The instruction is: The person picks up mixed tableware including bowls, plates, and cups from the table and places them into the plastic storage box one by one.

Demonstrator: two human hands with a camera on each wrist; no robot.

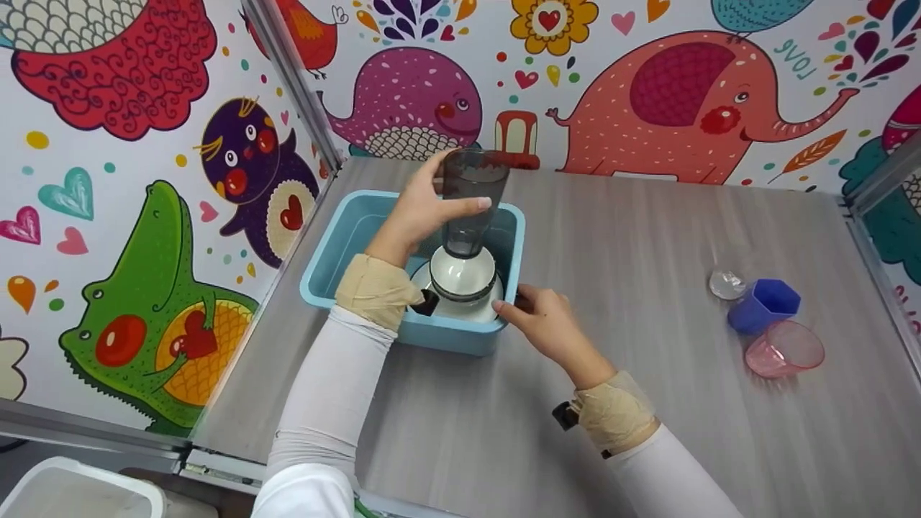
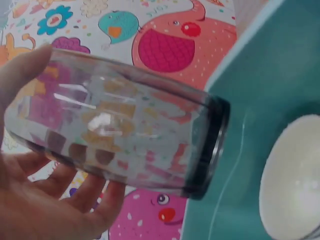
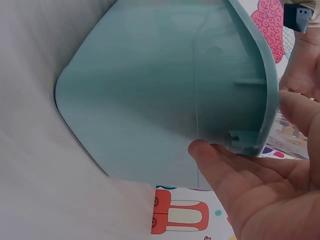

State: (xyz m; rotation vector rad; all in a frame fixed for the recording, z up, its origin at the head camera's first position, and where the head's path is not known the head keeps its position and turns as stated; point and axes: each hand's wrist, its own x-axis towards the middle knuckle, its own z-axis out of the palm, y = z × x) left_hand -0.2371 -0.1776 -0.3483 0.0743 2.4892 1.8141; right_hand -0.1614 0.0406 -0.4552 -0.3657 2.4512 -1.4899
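Observation:
My left hand point(image 1: 417, 212) grips a clear smoky-grey tumbler point(image 1: 471, 191), thumb on one side and fingers on the other. The tumbler stands upright over a blue plastic tub point(image 1: 316, 277), its dark base close above a white bowl point(image 1: 463, 272). In the left wrist view the tumbler point(image 2: 120, 125) looks see-through with a thick base. Beneath the bowl, a white plate point(image 1: 471, 309) shows inside the tub. My right hand point(image 1: 550, 327) holds the tub's near right corner, thumb at the rim and fingers against the outer wall point(image 3: 150, 100).
On the right of the grey table point(image 1: 633, 237) stand a small clear glass point(image 1: 727, 283), a blue hexagonal cup point(image 1: 763, 308) and a pink transparent cup point(image 1: 783, 350). Walls with cartoon animals border the table's back and sides. A white bin point(image 1: 79, 493) sits at the lower left.

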